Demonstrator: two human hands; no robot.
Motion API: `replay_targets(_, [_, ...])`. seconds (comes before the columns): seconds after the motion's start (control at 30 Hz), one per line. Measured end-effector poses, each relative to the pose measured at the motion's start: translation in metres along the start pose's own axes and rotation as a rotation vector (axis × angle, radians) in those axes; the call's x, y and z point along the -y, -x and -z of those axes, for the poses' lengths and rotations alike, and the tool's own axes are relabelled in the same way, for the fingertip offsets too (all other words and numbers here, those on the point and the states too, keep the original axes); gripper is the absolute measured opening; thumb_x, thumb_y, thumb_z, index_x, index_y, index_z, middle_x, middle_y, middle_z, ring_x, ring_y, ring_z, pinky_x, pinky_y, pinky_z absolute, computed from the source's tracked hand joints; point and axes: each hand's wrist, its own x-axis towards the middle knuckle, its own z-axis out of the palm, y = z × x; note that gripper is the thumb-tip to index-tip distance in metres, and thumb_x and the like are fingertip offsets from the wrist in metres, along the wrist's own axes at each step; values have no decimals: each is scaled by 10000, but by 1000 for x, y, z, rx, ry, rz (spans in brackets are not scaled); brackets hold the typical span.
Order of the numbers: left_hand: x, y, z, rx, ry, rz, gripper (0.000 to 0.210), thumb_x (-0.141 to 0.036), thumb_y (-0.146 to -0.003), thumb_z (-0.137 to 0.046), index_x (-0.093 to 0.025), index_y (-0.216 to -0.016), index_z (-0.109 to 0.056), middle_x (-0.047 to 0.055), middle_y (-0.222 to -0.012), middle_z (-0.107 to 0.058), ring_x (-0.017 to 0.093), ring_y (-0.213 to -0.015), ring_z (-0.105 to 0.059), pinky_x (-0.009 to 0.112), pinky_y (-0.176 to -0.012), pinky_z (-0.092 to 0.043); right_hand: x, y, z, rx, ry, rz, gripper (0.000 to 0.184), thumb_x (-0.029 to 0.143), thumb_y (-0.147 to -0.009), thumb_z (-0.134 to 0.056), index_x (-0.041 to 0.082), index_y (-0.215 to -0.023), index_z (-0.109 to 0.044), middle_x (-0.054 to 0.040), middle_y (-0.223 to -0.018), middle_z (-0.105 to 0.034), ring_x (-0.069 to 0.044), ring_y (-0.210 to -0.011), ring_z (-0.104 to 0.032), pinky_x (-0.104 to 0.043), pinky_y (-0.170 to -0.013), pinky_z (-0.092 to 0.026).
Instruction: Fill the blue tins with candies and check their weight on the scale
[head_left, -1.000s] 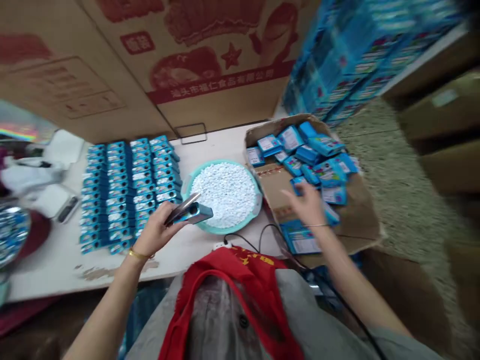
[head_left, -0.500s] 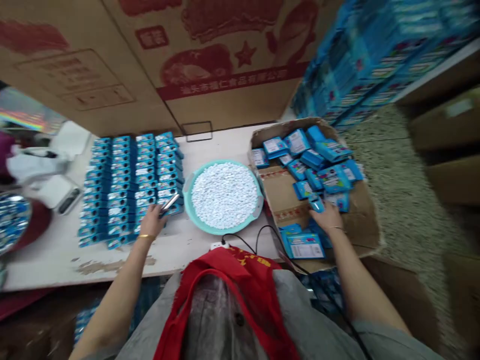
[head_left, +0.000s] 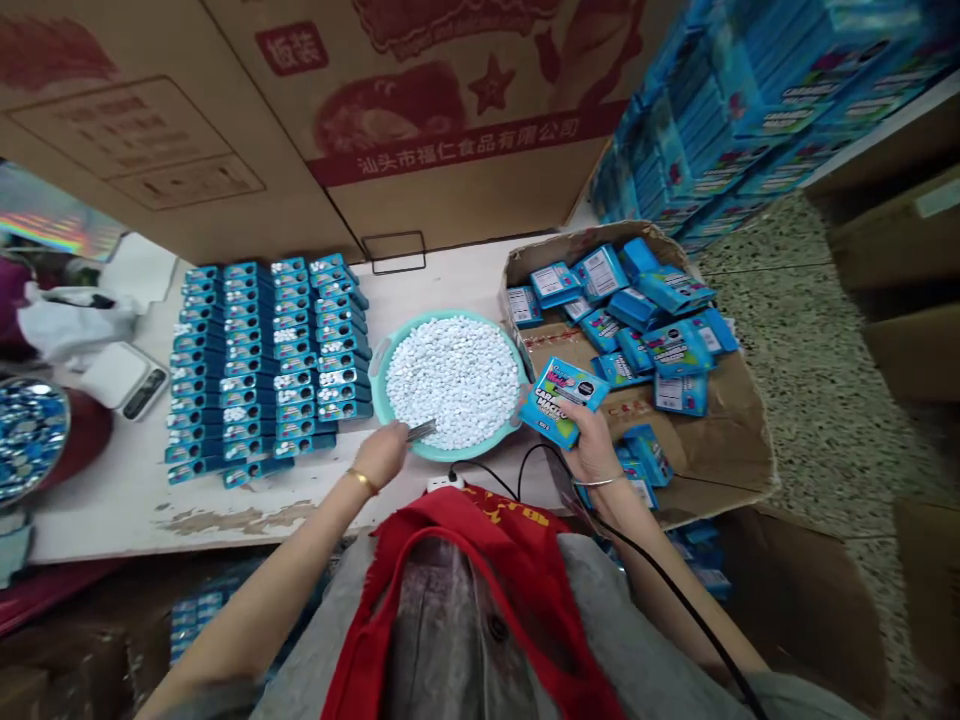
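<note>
My left hand (head_left: 382, 455) is closed around a short, shiny metal tool (head_left: 422, 430), whose exact kind I cannot make out. Its tip reaches over the near-left part of the white candies (head_left: 450, 375), which fill a turquoise basin (head_left: 380, 395). To the basin's right, my right hand (head_left: 592, 447) grips a blue candy box (head_left: 562, 400), its printed front facing up. Below and behind that hand is the cardboard tray (head_left: 720, 450), with several more blue boxes (head_left: 675, 345) lying jumbled in it. Rows of blue boxes (head_left: 247, 370) with dark openings stand left of the basin; white candies show in some.
Large cartons (head_left: 450, 215) wall off the back. Stacked blue packs (head_left: 750, 120) rise at the back right. A white scale (head_left: 124, 380) and a red tub (head_left: 82, 430) of shiny blue wrapped pieces are at left. A black cable (head_left: 675, 590) crosses near my right forearm.
My left hand has moved right from the box rows to the basin with the metal tool. My right hand has lifted a blue candy box from the tray and brought it left towards the basin.
</note>
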Motion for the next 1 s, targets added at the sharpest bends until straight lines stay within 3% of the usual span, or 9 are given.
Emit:
replay_targets(0.1, [-27, -33, -23, -34, 23, 20, 155, -184, -916, -452, -141, -1020, -558, 160, -1095, -601, 259, -1027, -603, 368, -861, -471, -18, 6, 4, -78, 72, -25, 403, 340, -647, -780, 212, -1005, -650, -35, -966, -756, -272, -922, -713, -452, -834, -579])
replay_targets(0.27, [-51, -77, -47, -124, 115, 37, 221, -147, -924, -403, -142, -1118, -509, 171, -1180, -567, 251, -1073, -583, 363, -895, -457, -37, 16, 15, -41, 142, -37, 445, 379, -666, -803, 231, -1052, -640, -25, -1023, -749, -240, -923, -707, -431, -840, -577])
replay_targets(0.5, [-41, -82, -44, -188, 229, -14, 228, -206, -939, -429, -143, -1148, -497, 148, -1162, -582, 234, -1087, -578, 344, -945, -450, -44, 8, 9, 24, 271, 26, 469, 394, -667, -805, 216, -1064, -630, -41, -1033, -729, -222, -929, -673, -407, -863, -549])
replay_targets(0.63, [-21, -68, -16, -209, 253, -107, 249, -247, -941, -462, -152, -1168, -498, 121, -1147, -595, 214, -1073, -579, 333, -952, -450, -48, -2, 9, 37, 482, 231, 425, 410, -715, -758, 199, -1054, -612, -56, -1028, -704, -218, -923, -646, -407, -895, -515])
replay_targets(0.8, [-6, -39, 43, -226, 234, -292, 229, -276, -935, -483, -167, -1132, -524, 93, -1080, -609, 193, -1003, -586, 315, -892, -468, -53, -13, 1, 50, 758, 460, 437, 418, -784, -682, 193, -1140, -568, -98, -1048, -679, -262, -976, -628, -447, -915, -490])
replay_targets(1.0, [-23, -14, 106, -154, 18, -500, 220, -278, -948, -450, -174, -1124, -533, 87, -1072, -618, 191, -962, -601, 311, -829, -482, -52, -27, -21, 177, 942, 662, 341, 269, -841, -569, 196, -1173, -543, -138, -1143, -630, -287, -1097, -587, -467, -967, -464])
